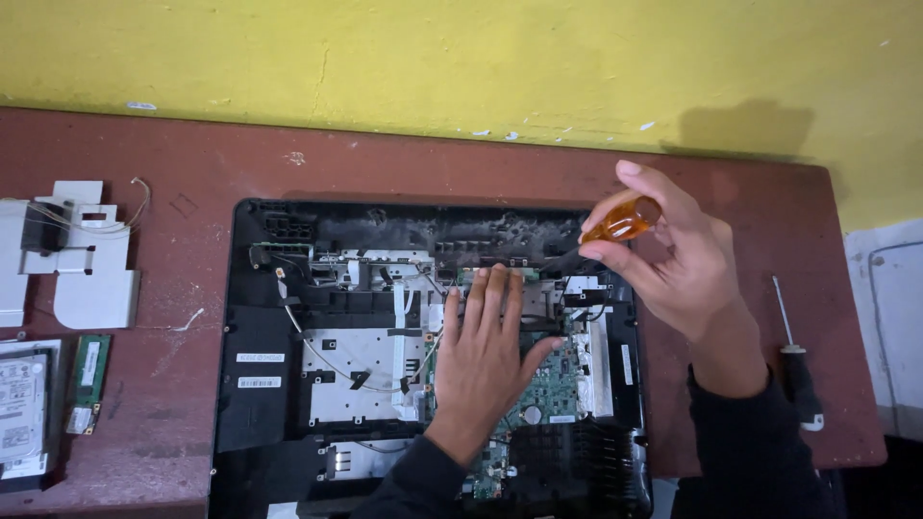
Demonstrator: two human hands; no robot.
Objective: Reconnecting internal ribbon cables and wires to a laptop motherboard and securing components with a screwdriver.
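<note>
Amber handle: translucent orange grip of a screwdriver, pinched in the right hand, dark shaft angled down-left toward the upper right of the opened machine.
Right hand fingers: closed around the amber handle, thumb and forefinger clamped on it, wrist in a dark sleeve.
Left hand: left hand laid flat, palm down, on the middle of the internals, dark sleeve entering from the bottom edge.
Left hand fingers: stretched out straight and close together, thumb spread to the right, gripping nothing, pressing on metal parts near the top of the green board.
Opened machine: black laptop chassis lying open on the worktop, silver metal plate on its left half, green circuit board on its right half, thin white and black wires running across.
Worktop: reddish-brown worktop, scuffed and dusty, set against a yellow wall.
Far left: white plastic bracket pieces with a loose wire, green memory stick just beside a silver hard drive.
Far right: second screwdriver with a black handle, lying well apart from the chassis near the worktop edge.
</note>
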